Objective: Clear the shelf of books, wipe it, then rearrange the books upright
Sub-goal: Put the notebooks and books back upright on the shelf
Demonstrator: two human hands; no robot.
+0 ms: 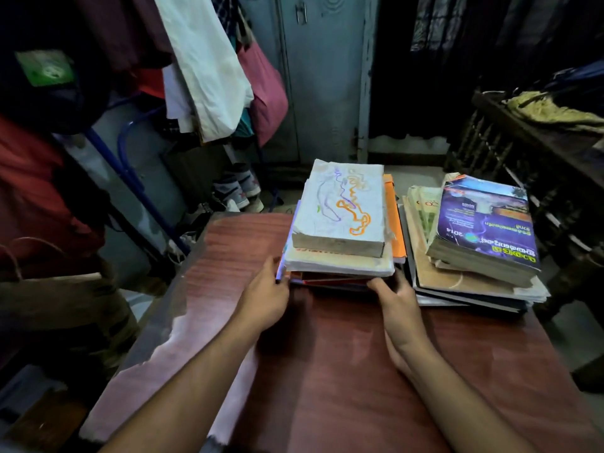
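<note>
- Both hands are set at the near bottom corners of the left stack of books [340, 237]: the left hand [266, 300] is laid against its near-left corner, fingers fairly straight and touching the lower books, while the right hand [397, 297] is curled in at the near-right corner, its fingertips hidden under or behind the lowest covers, so a full pinch cannot be confirmed.
- From the head view, this stack is seen lying flat on the reddish wooden table [327, 371], topped by a thick white book with scribbles [341, 207]; an orange book [394, 220] juts out on its right side.
- A second stack [470, 253] lies just beside it to the right, crowned by a purple-covered book [487, 220]; neither pile is upright yet.
- The left stack is judged heavy and stiff as a block, but loose between layers: sizes differ, edges are ragged, and thin covers at the bottom are likely to slide or bend.
- A hold from underneath at both near corners, with thumbs pressed on top, is judged safest; the thick top book could slip off if the pile is tilted.
- Worn paper edges are likely to tear if dragged.
- Hanging clothes [209, 76] crowd the left background.
</note>
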